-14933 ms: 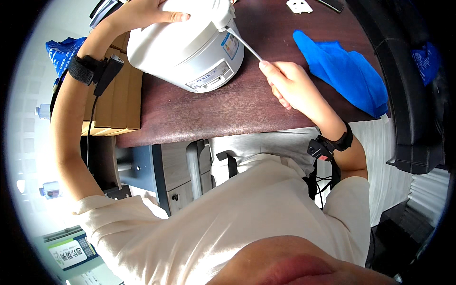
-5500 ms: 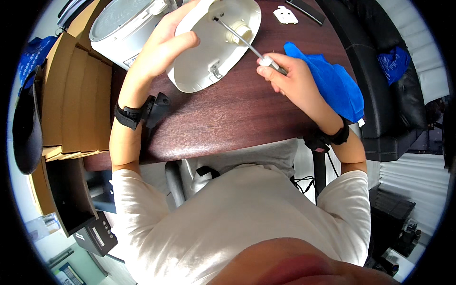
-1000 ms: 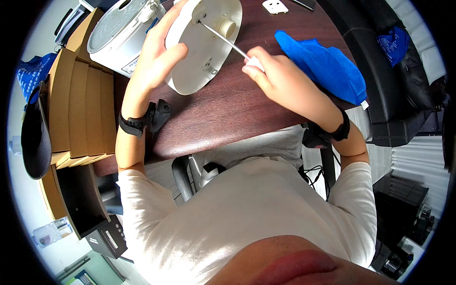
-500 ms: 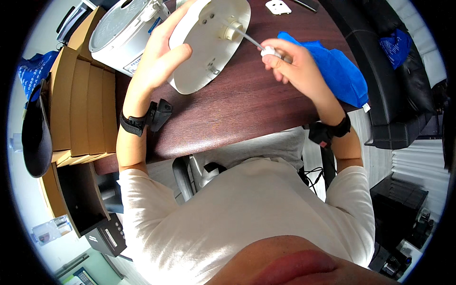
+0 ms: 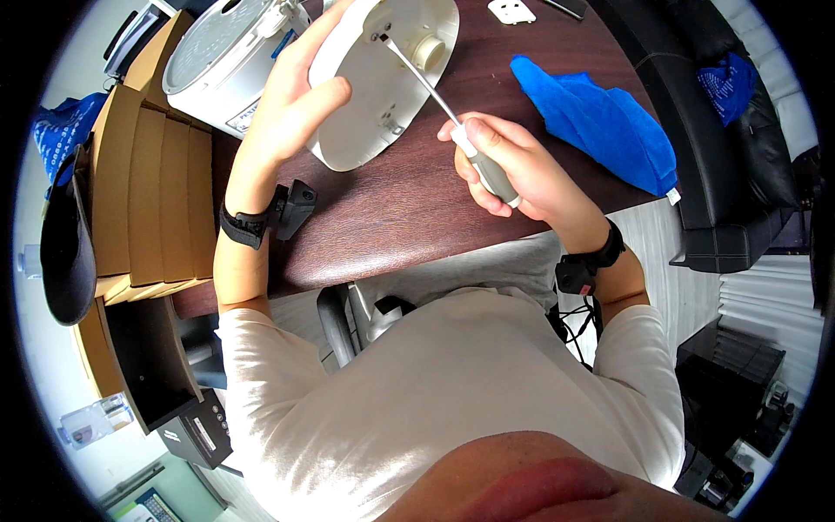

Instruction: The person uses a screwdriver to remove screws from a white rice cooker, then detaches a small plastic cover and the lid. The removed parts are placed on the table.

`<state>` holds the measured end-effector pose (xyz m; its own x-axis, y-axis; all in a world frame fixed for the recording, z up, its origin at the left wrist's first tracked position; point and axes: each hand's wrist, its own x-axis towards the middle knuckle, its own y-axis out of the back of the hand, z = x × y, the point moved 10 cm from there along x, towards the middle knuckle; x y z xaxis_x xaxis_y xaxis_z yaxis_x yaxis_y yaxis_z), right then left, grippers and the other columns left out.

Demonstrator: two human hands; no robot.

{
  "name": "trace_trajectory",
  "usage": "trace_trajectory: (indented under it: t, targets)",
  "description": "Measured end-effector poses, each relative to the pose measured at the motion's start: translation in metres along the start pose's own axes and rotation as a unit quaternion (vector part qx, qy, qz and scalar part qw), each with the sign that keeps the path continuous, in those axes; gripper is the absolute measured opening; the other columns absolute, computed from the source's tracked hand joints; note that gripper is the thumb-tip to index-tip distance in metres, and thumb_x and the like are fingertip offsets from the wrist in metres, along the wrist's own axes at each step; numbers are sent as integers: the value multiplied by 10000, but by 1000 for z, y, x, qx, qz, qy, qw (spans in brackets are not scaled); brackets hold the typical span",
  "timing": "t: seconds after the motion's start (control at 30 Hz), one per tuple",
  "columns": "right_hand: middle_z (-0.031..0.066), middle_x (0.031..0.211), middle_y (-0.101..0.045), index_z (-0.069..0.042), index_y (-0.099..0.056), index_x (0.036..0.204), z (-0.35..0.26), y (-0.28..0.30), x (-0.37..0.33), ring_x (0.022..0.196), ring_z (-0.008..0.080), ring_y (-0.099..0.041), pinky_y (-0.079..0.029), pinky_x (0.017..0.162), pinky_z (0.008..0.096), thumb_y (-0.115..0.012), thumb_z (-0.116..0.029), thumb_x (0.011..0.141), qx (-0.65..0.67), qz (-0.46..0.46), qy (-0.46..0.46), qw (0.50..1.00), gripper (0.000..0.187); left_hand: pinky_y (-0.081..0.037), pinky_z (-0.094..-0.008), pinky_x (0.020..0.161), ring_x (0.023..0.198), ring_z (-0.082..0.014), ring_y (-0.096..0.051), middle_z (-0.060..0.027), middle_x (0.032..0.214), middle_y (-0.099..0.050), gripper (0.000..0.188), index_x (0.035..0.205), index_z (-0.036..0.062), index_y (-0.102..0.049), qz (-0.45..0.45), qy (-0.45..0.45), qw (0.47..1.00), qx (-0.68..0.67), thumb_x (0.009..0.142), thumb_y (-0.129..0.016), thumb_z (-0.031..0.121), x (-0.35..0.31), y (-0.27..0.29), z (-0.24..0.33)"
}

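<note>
My left hand [image 5: 300, 109] is closed on the left side of a white oval plastic cover [image 5: 352, 130], which stands tilted with its inner face toward me. My right hand [image 5: 513, 165] holds a screwdriver [image 5: 426, 87] by its grey and white handle. The slim metal shaft slants up and left across the cover. Its tip meets the small dark screw holes near the cover's upper end. A cream round socket [image 5: 428, 52] sticks out of the inner face, to the right of the shaft. Behind my left hand stands a white round appliance [image 5: 228, 56] with a grey top.
A blue cloth [image 5: 600, 126] lies on the dark wooden table [image 5: 417, 204] at the right. Toward the far edge are a small white plastic part [image 5: 511, 11] and a dark flat object [image 5: 567, 8]. Cardboard boxes [image 5: 148, 187] stack at the left; a black sofa [image 5: 687, 113] stands at the right.
My right hand has come down and nearer to me. The screwdriver tip has moved from the round socket up and left to the small holes. My left hand and the cover stay put.
</note>
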<state>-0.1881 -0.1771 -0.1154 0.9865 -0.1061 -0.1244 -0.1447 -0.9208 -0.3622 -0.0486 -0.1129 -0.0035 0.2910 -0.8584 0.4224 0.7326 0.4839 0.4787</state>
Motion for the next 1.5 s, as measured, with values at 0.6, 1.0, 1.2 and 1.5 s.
trace_trajectory:
  t: [0.6,1.0,1.2,1.5]
  targets:
    - [44,712,-499,-28,-494,1149,7,-4,2,399,78,-416,-322,356,218,-360,-393,1027,36,5,3,999,408,-261,-330,1102,1297,-234,-414,-149,1387,-465,813,1407,-9,-395,-2,-17,1000,1,625,-500,186,3,-1,2]
    - [41,684,-512,-20,-492,1141,-20,-13,-10,422,85,-490,-363,369,215,-331,-324,1043,-125,24,-37,991,358,-272,-331,1091,1284,-237,-421,-153,1374,-471,802,1409,-8,-389,-4,-33,999,14,636,-488,180,1,-4,10]
    - [57,657,-543,-49,-523,1062,-48,-3,-9,467,148,-549,-417,415,275,-477,-298,998,-443,77,1,893,261,-286,-327,1081,1270,-236,-433,-150,1361,-483,801,1409,-6,-390,-8,-16,1000,25,635,-485,176,1,-4,14]
    - [60,730,-593,-144,-600,1037,-128,13,-24,629,230,-620,-489,547,305,-676,-290,826,-743,198,387,508,268,-313,-320,1068,1251,-224,-454,-140,1343,-502,774,1412,21,-401,-12,-10,1000,1,653,-478,146,2,-5,4]
